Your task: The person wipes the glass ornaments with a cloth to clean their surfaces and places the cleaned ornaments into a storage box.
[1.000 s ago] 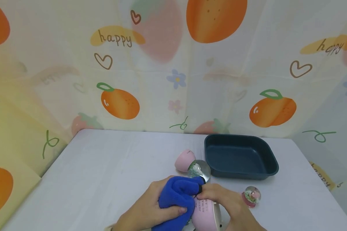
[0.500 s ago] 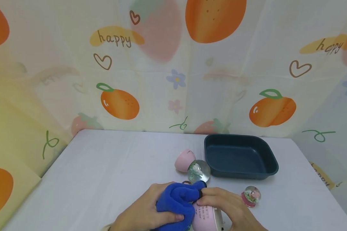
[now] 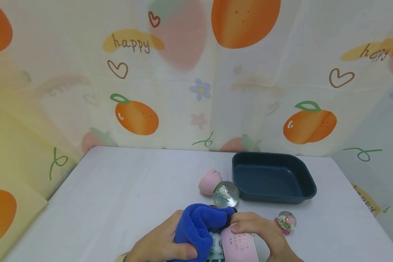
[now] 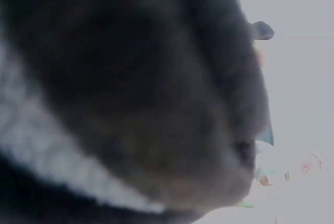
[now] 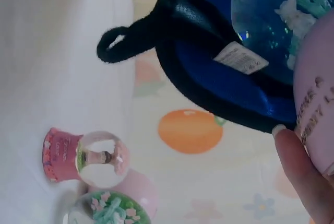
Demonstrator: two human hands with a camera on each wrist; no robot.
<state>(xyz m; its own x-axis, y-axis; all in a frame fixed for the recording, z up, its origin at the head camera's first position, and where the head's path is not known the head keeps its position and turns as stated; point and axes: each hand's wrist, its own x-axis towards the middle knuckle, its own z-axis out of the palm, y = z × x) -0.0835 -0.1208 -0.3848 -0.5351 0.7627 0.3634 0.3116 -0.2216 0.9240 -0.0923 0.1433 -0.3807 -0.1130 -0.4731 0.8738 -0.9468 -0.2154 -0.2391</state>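
Observation:
My right hand (image 3: 265,233) grips the pink base of a snow globe (image 3: 238,244), which has small lettering on its side. The clear ball (image 5: 263,28), with a white and teal figure inside, points left toward my left hand (image 3: 160,240). That hand holds a blue cloth (image 3: 196,222) bunched over the ball, its thumb along the near side. Black trim, a hanging loop and a white label (image 5: 241,58) show on the cloth in the right wrist view. A dark blurred shape fills most of the left wrist view.
A dark blue-green rectangular tray (image 3: 272,178) stands at the back right. Left of it, a second snow globe lies tipped, its ball (image 3: 226,196) against the tray's side and its pink base (image 3: 209,182) behind. A small snow globe (image 3: 286,221) with a red-pink base is at the right.
The cloth has shifted left and opened somewhat, uncovering part of the ball's teal scene. The pink base has turned, so its lettering sits differently. Things on the table have stayed put.

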